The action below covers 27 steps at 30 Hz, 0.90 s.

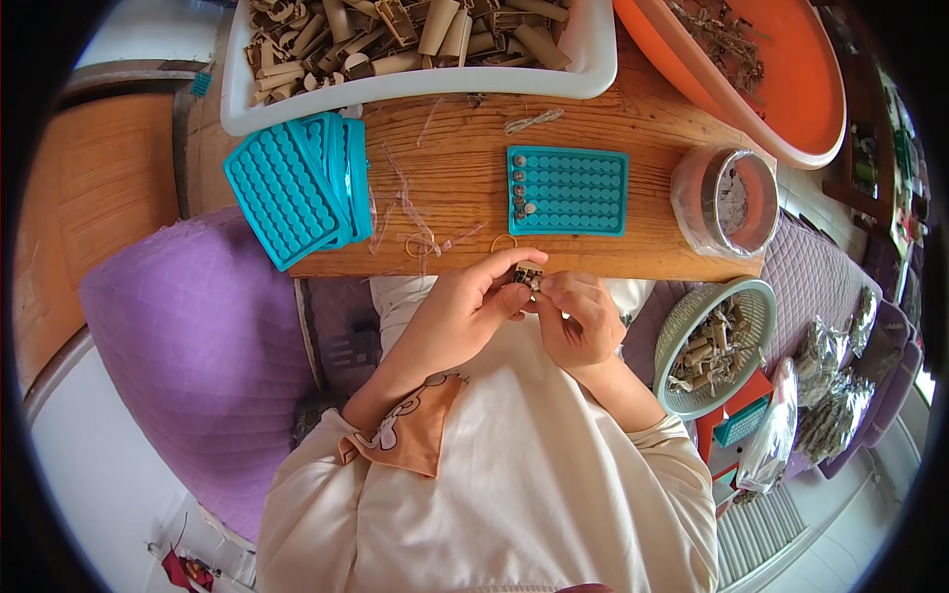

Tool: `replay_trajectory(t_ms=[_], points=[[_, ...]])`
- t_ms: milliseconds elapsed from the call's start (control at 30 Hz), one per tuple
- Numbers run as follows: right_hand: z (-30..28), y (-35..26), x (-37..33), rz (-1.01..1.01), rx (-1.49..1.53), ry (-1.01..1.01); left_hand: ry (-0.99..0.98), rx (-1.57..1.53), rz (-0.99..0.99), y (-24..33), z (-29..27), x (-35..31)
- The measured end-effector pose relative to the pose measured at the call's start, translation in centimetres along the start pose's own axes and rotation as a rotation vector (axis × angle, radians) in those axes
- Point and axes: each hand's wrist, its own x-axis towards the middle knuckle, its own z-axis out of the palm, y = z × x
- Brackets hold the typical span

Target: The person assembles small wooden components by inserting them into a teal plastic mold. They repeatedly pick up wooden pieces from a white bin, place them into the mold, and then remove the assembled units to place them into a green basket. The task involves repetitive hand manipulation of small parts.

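Observation:
Just off the table's near edge, both my hands meet over a small beige-and-dark part (528, 273), too small to name more closely. My left hand (463, 308) is closed around its left side, thumb below and forefinger above. With bent fingers my right hand (583, 318) pinches at its right edge; the fingertips partly cover the spot. Beyond the hands, a teal tray (578, 191) with rows of round pockets lies on the table. Several small round grey pieces (519, 176) sit down its left column, with a paler one (531, 209) beside them.
A white bin (415, 92) of beige casings stands at the back, an orange basin (830, 119) back right. Teal trays (287, 198) are stacked left. A bag-wrapped container (707, 193) stands right, above a green basket (672, 371). Plastic scraps (405, 203) litter the wooden table (455, 168).

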Motion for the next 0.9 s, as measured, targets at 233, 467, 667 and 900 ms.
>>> replay_trajectory(t_ms=[233, 467, 667, 900], points=[[-0.2, -0.4, 0.7, 0.054, -0.032, -0.054, 0.069, 0.094, 0.086, -0.3, 0.3, 0.0], [-2.5, -0.9, 3.9, 0.397, -0.005, -0.487, 0.042, 0.359, 0.036, 1.4, 0.0, 0.4], [-3.6, -0.6, 10.3, 0.466, -0.092, -0.941, -0.061, 0.401, 0.093, 1.8, 0.2, 0.7], [-2.3, 1.8, 14.7, 0.142, 0.03, -1.041, -0.122, -0.177, 0.07, 0.3, -2.1, 1.1]])
